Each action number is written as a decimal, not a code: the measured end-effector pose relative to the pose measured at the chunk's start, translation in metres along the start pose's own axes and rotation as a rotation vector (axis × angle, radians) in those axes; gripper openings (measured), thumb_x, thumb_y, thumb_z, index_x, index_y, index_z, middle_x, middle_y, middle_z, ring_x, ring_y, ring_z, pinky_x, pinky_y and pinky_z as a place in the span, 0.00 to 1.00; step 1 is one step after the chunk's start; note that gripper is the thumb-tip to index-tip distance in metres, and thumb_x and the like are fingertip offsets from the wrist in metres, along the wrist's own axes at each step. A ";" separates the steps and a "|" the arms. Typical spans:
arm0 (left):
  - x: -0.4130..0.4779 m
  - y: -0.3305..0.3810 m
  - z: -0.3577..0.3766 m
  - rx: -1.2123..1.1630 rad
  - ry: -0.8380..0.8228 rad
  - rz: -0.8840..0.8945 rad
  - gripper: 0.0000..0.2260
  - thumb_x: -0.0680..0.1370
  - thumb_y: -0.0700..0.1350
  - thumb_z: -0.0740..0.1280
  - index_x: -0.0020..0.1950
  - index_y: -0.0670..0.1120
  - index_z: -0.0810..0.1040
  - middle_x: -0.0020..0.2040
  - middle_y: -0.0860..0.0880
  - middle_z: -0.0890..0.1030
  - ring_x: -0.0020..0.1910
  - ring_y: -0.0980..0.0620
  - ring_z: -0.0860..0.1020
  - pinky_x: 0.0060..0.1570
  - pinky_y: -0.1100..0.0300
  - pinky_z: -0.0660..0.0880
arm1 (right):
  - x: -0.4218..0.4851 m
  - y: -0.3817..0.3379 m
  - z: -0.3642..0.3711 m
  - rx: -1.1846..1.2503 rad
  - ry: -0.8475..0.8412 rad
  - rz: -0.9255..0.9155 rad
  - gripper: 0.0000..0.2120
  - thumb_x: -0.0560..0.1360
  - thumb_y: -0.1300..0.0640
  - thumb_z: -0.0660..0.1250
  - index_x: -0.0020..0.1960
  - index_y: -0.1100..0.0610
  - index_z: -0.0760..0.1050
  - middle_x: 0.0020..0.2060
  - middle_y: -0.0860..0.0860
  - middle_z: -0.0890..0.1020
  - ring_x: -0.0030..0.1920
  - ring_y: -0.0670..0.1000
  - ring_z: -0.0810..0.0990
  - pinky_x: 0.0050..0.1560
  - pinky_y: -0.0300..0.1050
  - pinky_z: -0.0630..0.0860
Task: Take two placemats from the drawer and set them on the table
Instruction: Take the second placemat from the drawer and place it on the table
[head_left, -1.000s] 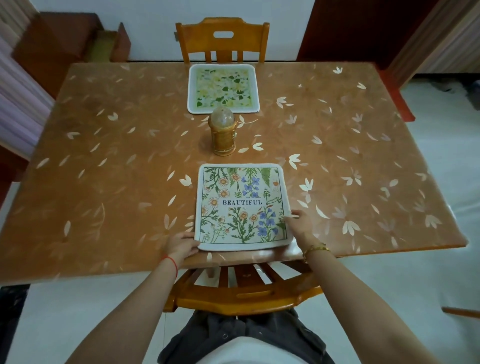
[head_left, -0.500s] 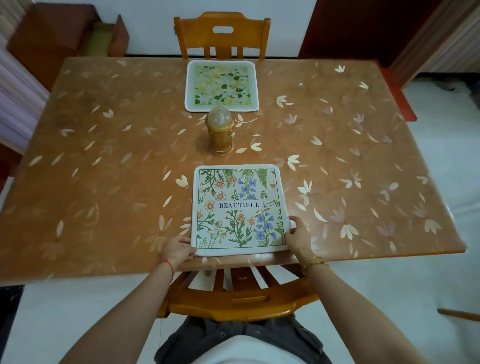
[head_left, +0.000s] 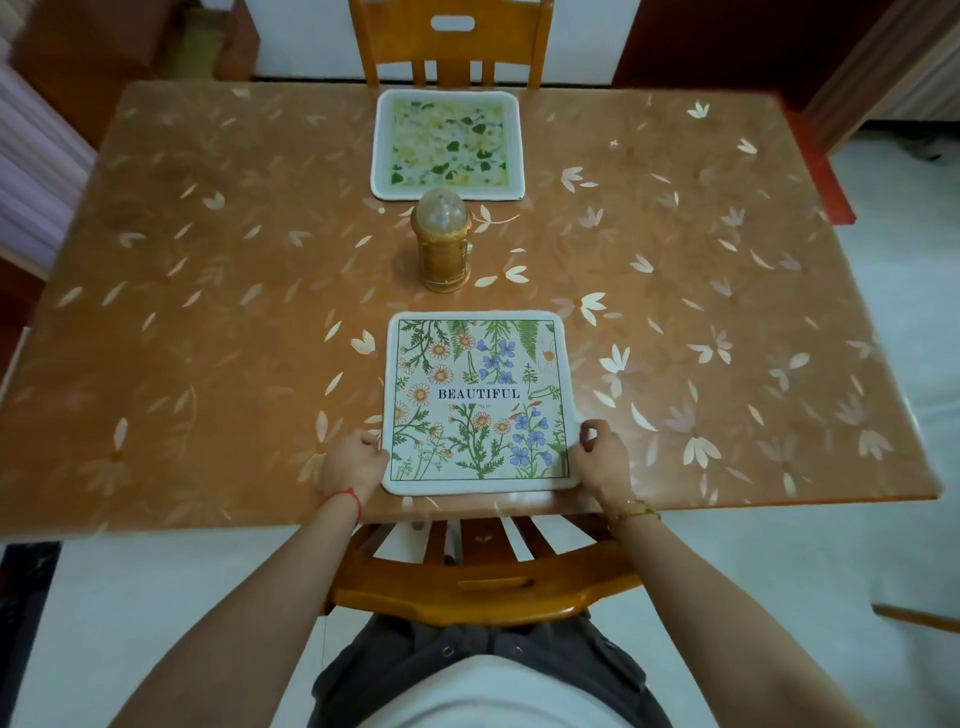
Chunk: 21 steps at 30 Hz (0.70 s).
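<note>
- Two placemats lie on the table (head_left: 208, 332): the near mat (head_left: 480, 402) between the hands, the far mat (head_left: 448, 144) well beyond them, past one lantern (head_left: 442, 244).
- Left hand (head_left: 353, 462) and right hand (head_left: 602, 457) touch the near mat's sides, fingers curled; whether they pinch it, I cannot tell.
- Two chairs: the near chair (head_left: 483, 577) partly hidden under the table, the far chair (head_left: 449, 44) cut off.

I see soft, even indoor light with faint sheen on the table (head_left: 208, 338). Edges bow and blur slightly.

White wall (head_left: 311, 36) behind; pale tiled floor (head_left: 779, 582); dark red door (head_left: 727, 36) right; wooden chairs far (head_left: 449, 47) and near (head_left: 483, 587); brown cabinet (head_left: 88, 57) left.
</note>
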<state>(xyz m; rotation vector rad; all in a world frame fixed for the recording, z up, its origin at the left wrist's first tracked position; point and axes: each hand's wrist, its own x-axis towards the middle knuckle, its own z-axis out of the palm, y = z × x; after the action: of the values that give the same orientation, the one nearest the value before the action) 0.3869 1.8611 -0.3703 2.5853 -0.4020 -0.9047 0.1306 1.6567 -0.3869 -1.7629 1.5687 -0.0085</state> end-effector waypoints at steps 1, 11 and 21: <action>0.002 0.005 0.000 -0.038 0.025 0.027 0.11 0.76 0.42 0.67 0.57 0.44 0.79 0.53 0.46 0.84 0.56 0.47 0.79 0.50 0.56 0.75 | 0.002 -0.004 -0.002 -0.004 0.014 0.001 0.17 0.73 0.60 0.62 0.62 0.59 0.72 0.53 0.61 0.77 0.50 0.61 0.78 0.52 0.50 0.75; 0.057 0.055 0.003 -0.004 0.061 0.396 0.28 0.77 0.40 0.66 0.76 0.46 0.62 0.72 0.45 0.70 0.71 0.44 0.68 0.70 0.48 0.66 | 0.052 -0.057 0.002 -0.198 0.032 -0.327 0.21 0.81 0.55 0.54 0.71 0.61 0.67 0.70 0.59 0.70 0.71 0.60 0.64 0.73 0.52 0.59; 0.117 0.091 0.006 0.277 -0.018 0.387 0.31 0.81 0.44 0.61 0.80 0.48 0.50 0.80 0.42 0.50 0.79 0.39 0.48 0.77 0.47 0.44 | 0.107 -0.099 0.020 -0.392 -0.111 -0.437 0.26 0.83 0.50 0.49 0.79 0.57 0.52 0.79 0.53 0.51 0.79 0.58 0.45 0.77 0.56 0.46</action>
<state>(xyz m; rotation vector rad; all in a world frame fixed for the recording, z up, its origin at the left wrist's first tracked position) 0.4586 1.7339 -0.3980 2.6003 -1.0561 -0.7765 0.2501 1.5718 -0.3982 -2.3420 1.1311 0.1932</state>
